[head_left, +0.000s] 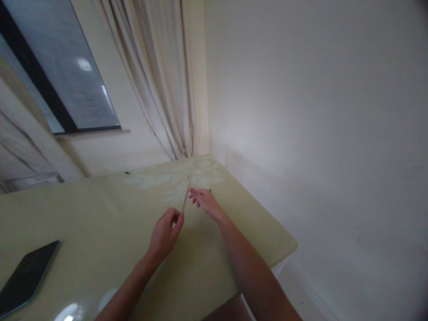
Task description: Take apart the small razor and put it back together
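Note:
A thin, pale, narrow stick (186, 192) rises at a slight tilt above the table, its upper end toward the curtain. My left hand (167, 229) pinches the lower end between thumb and fingers. Close to the stick's right side is my right hand (203, 199), its fingers curled and the thumb side toward the stick. Whether those fingertips touch the stick, or pinch something small, I cannot make out. Just behind my right hand a tiny dark object (210, 191) shows, partly hidden.
The pale green table (100, 214) meets the wall (301, 111) at right. A dark tablet-like device (28, 276) lies at left; a brown-grey flat object (230, 310) is at the near edge. Another small dark piece (127, 172) rests by the far edge. Curtains (163, 76) hang behind.

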Action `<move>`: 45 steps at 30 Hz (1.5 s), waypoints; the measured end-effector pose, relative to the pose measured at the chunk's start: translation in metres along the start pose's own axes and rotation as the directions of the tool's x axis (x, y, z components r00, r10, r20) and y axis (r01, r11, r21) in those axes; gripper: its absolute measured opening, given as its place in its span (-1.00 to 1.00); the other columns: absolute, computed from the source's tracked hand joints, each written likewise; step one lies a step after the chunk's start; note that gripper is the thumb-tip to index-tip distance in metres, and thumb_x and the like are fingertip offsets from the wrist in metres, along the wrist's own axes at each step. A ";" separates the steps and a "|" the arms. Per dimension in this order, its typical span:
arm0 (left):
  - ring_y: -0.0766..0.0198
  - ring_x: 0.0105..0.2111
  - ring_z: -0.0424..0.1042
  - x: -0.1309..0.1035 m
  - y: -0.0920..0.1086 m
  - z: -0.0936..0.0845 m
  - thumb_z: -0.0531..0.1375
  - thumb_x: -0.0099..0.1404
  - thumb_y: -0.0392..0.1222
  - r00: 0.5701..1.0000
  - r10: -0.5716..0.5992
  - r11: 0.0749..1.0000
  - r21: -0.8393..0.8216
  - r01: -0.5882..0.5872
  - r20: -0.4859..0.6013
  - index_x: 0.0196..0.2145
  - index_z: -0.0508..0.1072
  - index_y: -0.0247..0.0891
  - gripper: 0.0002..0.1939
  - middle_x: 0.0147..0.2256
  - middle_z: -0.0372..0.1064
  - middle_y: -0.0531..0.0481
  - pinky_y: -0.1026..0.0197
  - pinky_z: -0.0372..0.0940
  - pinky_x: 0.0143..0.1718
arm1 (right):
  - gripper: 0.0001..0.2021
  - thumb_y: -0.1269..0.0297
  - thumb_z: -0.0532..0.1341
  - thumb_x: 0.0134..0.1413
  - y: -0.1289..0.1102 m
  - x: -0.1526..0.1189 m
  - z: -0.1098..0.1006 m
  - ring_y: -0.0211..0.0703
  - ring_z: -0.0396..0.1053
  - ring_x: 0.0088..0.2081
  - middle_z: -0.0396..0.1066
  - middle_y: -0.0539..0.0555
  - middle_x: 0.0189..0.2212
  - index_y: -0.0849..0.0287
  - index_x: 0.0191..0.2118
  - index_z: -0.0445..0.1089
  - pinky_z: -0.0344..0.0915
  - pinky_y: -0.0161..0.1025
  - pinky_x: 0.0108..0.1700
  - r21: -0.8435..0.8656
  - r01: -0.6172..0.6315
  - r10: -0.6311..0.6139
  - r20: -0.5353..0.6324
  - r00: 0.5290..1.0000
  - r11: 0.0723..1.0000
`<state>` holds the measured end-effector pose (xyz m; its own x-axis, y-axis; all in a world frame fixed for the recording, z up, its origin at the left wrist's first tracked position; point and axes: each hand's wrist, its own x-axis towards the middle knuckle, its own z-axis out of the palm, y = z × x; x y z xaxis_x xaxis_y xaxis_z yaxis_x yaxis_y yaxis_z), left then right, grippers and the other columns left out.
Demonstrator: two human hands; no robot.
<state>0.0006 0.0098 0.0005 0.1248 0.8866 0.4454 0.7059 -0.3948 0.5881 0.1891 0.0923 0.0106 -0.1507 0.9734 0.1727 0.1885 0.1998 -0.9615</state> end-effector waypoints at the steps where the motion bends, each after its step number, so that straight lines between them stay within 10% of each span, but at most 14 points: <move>1: 0.22 -0.43 0.33 0.006 0.004 0.003 0.03 0.46 0.06 0.998 0.044 0.999 -0.033 -0.043 0.037 -0.42 0.31 -0.16 -0.65 -0.45 0.32 0.06 0.21 0.19 -0.33 | -0.47 -0.22 0.18 0.22 -0.002 0.001 0.004 -0.29 0.21 -0.57 0.33 -0.01 -0.59 0.20 -0.41 0.49 0.08 -0.31 -0.46 0.115 0.004 -0.010 0.051 0.999 0.993; 7: 0.15 -0.27 0.46 0.056 0.009 0.050 0.08 0.43 -0.03 0.977 -0.034 0.998 -0.052 0.046 0.212 -0.15 0.50 -0.25 -0.71 -0.22 0.48 -0.11 0.14 0.31 -0.17 | -0.49 -0.22 0.22 0.10 -0.001 0.008 -0.010 -0.34 0.02 -0.64 0.11 -0.12 -0.68 0.11 -0.56 0.20 -0.07 -0.33 -0.58 0.471 0.085 0.069 -0.301 0.951 0.878; 12: 0.08 -0.08 0.47 0.069 0.007 0.078 0.25 0.30 -0.11 0.962 -0.101 0.983 0.177 0.056 0.253 -0.07 0.55 -0.20 -0.73 -0.05 0.45 -0.16 0.09 0.30 -0.06 | -0.50 -0.24 0.21 0.12 0.002 0.010 -0.017 -0.35 0.03 -0.64 0.15 -0.12 -0.64 0.10 -0.52 0.16 -0.05 -0.34 -0.60 0.560 0.065 0.101 -0.261 0.960 0.826; 20: 0.24 -0.40 0.34 0.019 -0.020 0.014 0.28 0.30 0.11 0.995 0.087 0.994 -0.061 -0.090 -0.046 -0.04 0.51 -0.15 -0.62 -0.20 0.42 -0.02 0.17 0.33 -0.32 | -0.76 0.19 0.27 0.21 0.002 -0.008 0.016 -0.32 0.17 -0.50 0.23 -0.09 -0.59 0.20 -0.43 0.48 0.01 -0.34 -0.46 0.040 -0.108 0.107 0.023 0.994 0.993; 25: 0.25 -0.42 0.31 -0.014 -0.026 -0.019 0.30 0.30 0.17 0.969 0.061 0.998 -0.007 -0.065 -0.240 -0.07 0.51 -0.16 -0.59 -0.22 0.43 -0.02 0.18 0.33 -0.34 | -0.79 0.18 0.30 0.15 -0.012 -0.027 0.048 -0.34 0.10 -0.54 0.19 -0.11 -0.61 0.20 -0.41 0.51 -0.01 -0.32 -0.46 0.170 -0.148 0.103 0.246 0.964 0.974; 35: 0.25 -0.40 0.32 -0.018 -0.013 -0.018 0.28 0.34 0.13 0.953 0.040 0.999 -0.003 -0.043 -0.302 -0.01 0.51 -0.17 -0.60 -0.17 0.47 -0.08 0.17 0.37 -0.30 | -0.69 0.04 0.37 -0.05 -0.019 -0.037 0.045 -0.39 -0.12 -0.62 0.03 -0.18 -0.67 0.17 -0.45 0.37 -0.24 -0.28 -0.54 0.307 -0.330 0.191 0.407 0.894 0.893; 45: 0.27 -0.44 0.30 -0.016 -0.003 -0.017 0.24 0.36 0.12 0.961 -0.077 0.981 -0.193 0.025 -0.264 -0.05 0.52 -0.17 -0.64 -0.24 0.46 -0.03 0.19 0.33 -0.34 | -0.70 0.02 0.33 -0.03 -0.013 -0.037 0.047 -0.38 -0.11 -0.62 0.02 -0.20 -0.69 0.18 -0.42 0.38 -0.22 -0.28 -0.54 0.279 -0.249 0.169 0.282 0.944 0.927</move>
<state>-0.0155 -0.0078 0.0036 -0.1182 0.8191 0.5613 0.5608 -0.4114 0.7185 0.1465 0.0487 0.0071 -0.3845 0.9212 -0.0597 -0.0585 -0.0889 -0.9943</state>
